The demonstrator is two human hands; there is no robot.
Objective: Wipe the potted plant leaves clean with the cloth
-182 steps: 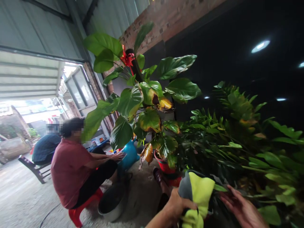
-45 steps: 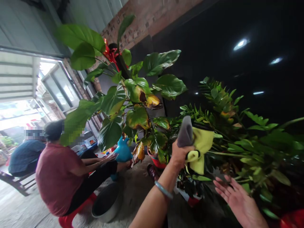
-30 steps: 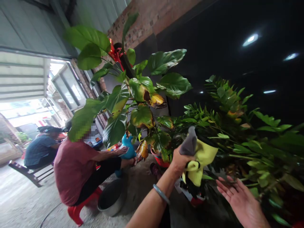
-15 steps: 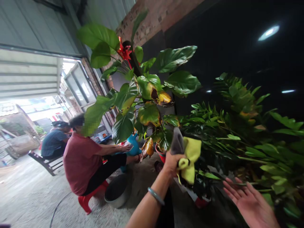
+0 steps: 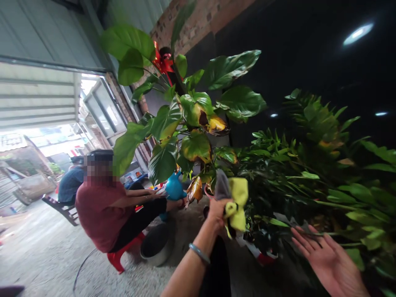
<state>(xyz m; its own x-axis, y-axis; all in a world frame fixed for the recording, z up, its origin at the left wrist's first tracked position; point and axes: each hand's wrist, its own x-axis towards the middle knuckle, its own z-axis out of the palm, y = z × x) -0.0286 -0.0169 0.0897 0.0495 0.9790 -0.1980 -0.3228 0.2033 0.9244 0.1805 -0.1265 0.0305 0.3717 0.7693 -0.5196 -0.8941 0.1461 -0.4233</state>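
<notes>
My left hand [image 5: 217, 212], with a grey-green bangle at its wrist, is closed around a bunched yellow cloth [image 5: 239, 198] and a grey cloth [image 5: 222, 185]. It is in front of the base of a tall potted plant [image 5: 196, 146], whose big green leaves have yellow and brown patches. At the lower right, my right hand [image 5: 329, 258] is open, palm up and fingers spread. A thin stem of the leafy green plant [image 5: 287, 173] passes close to its fingers; whether they touch is unclear.
A person in a red shirt [image 5: 100, 210] sits on a red stool [image 5: 120, 255] at the left. Beside them are a grey bucket [image 5: 157, 245] and a blue object [image 5: 175, 185]. Another person in blue [image 5: 69, 183] sits behind. A dark glossy wall [image 5: 309, 53] stands behind the plants.
My left hand has shifted slightly left and down with the cloths. My right hand stays open in nearly the same place. The seated person in red has turned their head and leaned left.
</notes>
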